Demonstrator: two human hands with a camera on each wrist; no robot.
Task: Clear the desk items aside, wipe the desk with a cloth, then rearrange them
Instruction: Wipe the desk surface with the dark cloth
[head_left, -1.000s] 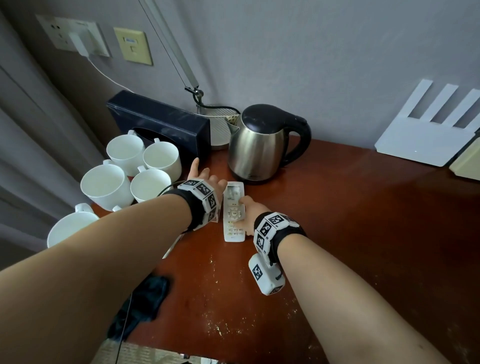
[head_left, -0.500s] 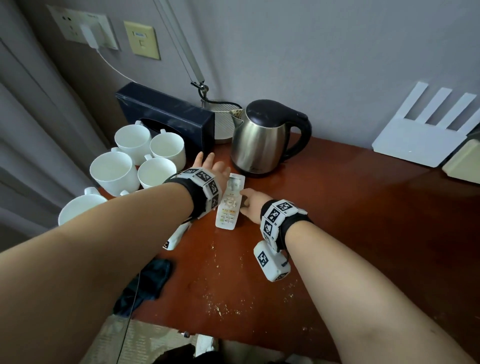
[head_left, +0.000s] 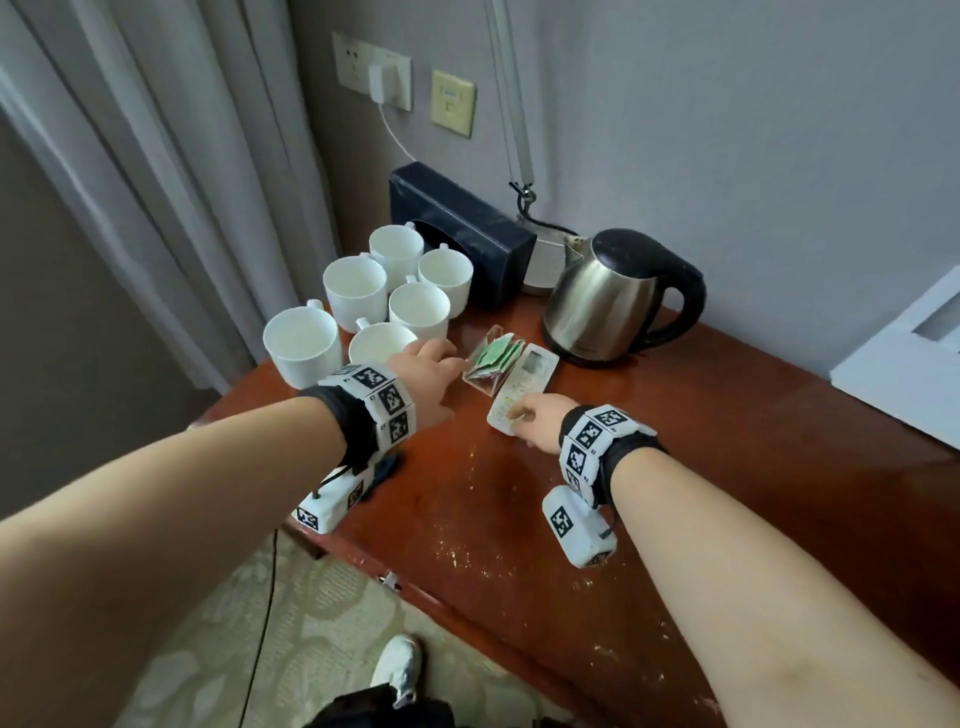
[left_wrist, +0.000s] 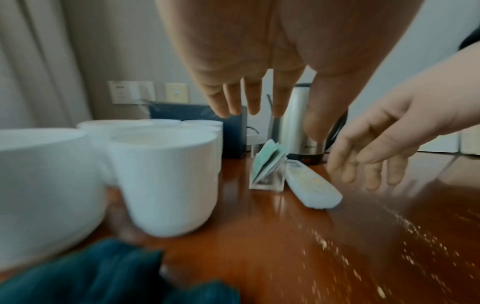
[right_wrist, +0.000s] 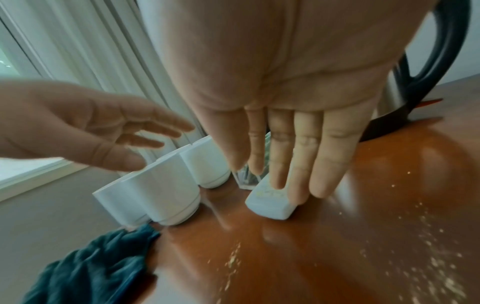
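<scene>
A white remote lies on the red-brown desk, against a clear holder of green tea bags. My right hand has straight fingers resting on the remote's near end. My left hand hovers open just left of the holder and grips nothing; its fingers are straight. A dark teal cloth lies at the desk's left front edge, mostly hidden by my left wrist in the head view. Pale crumbs are scattered near the front.
Several white cups crowd the desk's left rear corner, in front of a dark box. A steel kettle with a black handle stands behind the remote. A white panel sits at the far right. Curtains hang on the left.
My left hand has drawn back to the left, uncovering the tea bag holder. My right hand has slid to the remote's near end. The remote now lies angled against the holder.
</scene>
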